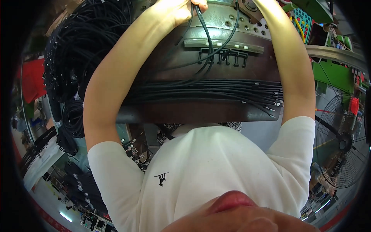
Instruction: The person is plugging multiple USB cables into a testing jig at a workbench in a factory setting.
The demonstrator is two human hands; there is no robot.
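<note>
My left hand (179, 11) is at the top edge, its fingers closed around thin black cables (206, 31). The cables hang from it in loops over the brown bench top (255, 71). Only my right forearm (290, 62) shows; the hand is beyond the top edge. Below my left hand lies a pale strip (192, 43) beside a black branched plastic piece (236, 57), partly crossed by the cables. Nearer to me, a row of black cables (201, 91) lies side by side, several with metal plugs at the right end.
A steel plate with holes (219, 23) is at the far side, next to a panel with coloured buttons (303, 25). Heaped coils of black cable (87, 42) crowd the left. A standing fan (344, 143) is on the right, and a red sheet (34, 79) at far left.
</note>
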